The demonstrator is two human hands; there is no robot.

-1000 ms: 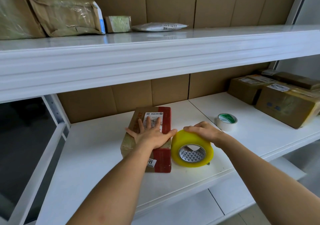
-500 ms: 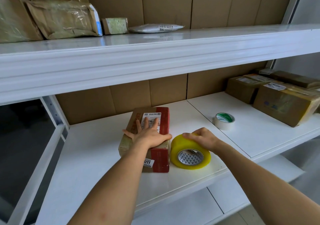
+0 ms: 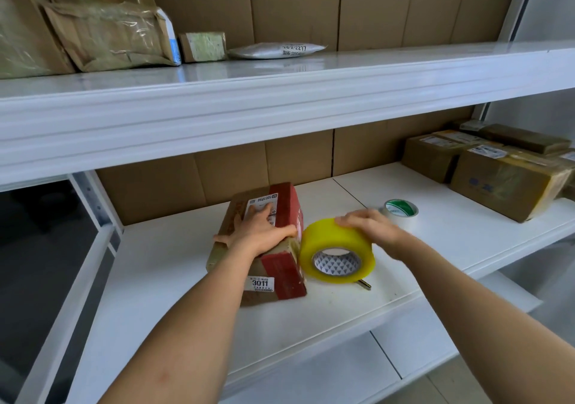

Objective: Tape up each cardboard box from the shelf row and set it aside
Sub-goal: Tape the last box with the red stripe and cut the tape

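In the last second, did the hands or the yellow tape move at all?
Hardly. The left hand stays flat on the cardboard box. The right hand stays on top of the yellow tape roll, which stays beside the box. The small white tape roll hasn't moved. Only the camera shifted.

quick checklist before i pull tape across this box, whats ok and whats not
1. Box steadied: ok. The left hand lies on top of the cardboard box, fingers spread.
2. Tape in hand: ok. The right hand has its grip over the top of the yellow tape roll.
3. Roll beside the box: ok, close at its right side on the shelf.
4. Free tape end found: cannot tell, no loose end shows.
5. Cutter ready: cannot tell. Only the tip of a small object pokes out from under the roll.
6. Spare tape: ok, the white roll sits behind the right hand.
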